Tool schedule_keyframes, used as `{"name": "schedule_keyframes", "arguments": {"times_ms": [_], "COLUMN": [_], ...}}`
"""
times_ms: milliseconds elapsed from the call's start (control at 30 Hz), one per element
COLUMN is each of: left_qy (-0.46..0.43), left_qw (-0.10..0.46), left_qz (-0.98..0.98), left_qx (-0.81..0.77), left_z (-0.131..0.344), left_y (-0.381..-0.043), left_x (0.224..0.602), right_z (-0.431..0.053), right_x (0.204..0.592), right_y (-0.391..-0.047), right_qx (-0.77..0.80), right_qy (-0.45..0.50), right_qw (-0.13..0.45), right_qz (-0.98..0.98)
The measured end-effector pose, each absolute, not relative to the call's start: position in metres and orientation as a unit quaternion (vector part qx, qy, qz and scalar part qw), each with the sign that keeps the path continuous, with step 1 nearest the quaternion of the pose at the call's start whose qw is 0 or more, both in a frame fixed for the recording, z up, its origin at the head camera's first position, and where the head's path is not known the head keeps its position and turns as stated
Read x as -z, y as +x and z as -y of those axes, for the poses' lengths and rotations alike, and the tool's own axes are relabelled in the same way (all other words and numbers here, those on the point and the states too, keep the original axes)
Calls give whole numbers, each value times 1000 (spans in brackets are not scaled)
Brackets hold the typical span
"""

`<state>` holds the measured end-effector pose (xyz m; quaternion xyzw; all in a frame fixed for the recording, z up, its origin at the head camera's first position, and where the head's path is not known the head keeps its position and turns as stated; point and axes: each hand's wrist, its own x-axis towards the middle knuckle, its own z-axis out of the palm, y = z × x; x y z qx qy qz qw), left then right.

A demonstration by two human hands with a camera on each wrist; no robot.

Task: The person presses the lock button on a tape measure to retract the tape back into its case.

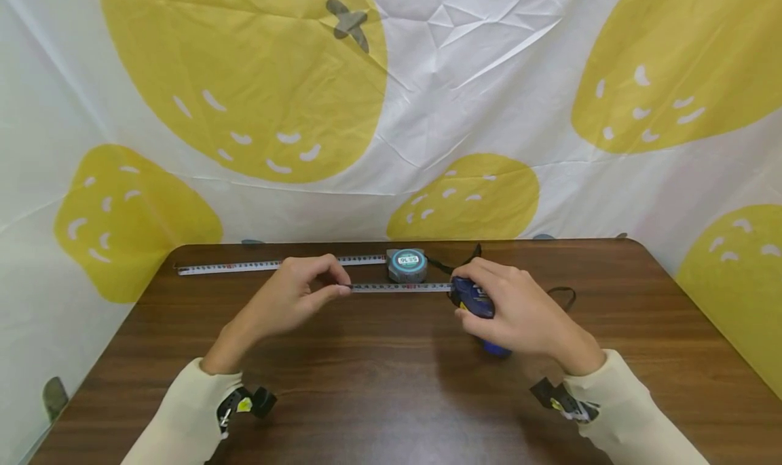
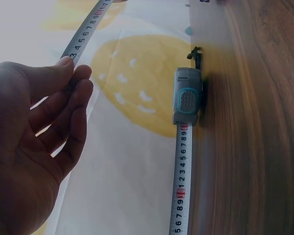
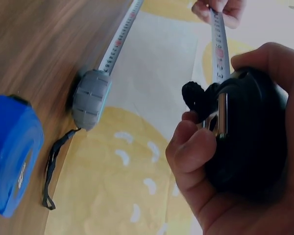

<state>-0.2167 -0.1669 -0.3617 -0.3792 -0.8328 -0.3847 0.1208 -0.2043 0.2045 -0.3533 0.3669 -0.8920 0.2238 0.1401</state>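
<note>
My right hand [image 1: 513,309] grips a dark blue tape measure [image 1: 475,298], which looks almost black in the right wrist view. From its case a short length of white blade [image 1: 400,288] runs left, held above the table. The thumb and fingers of my left hand [image 1: 299,292] pinch the end of that blade, covering its tip. Just behind the blade sits a grey and turquoise tape measure [image 1: 407,265] on the table, its own blade [image 1: 229,268] drawn out far to the left. A bright blue tape measure [image 3: 14,156] rests on the table, mostly hidden under my right hand in the head view.
The brown wooden table [image 1: 379,397] ends at the back against a white cloth [image 1: 427,98] with yellow fruit shapes. A black wrist strap [image 3: 53,166] trails from the grey tape measure. A dark cord loop [image 1: 563,296] shows beyond my right hand.
</note>
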Motion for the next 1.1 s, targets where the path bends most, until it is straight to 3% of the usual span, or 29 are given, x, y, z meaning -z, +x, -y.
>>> {"name": "schedule_keyframes", "arguments": {"times_ms": [1100], "left_qy": [-416], "left_qw": [118], "left_qz": [817], "left_qx": [381], "left_z": [143], "left_y": [-211], "left_x": [370], "right_z": [-176], "right_x": [362], "right_y": [-191], "right_qx": [-256], "right_qy": [366], "right_qw": [131], "right_qz": [885]}}
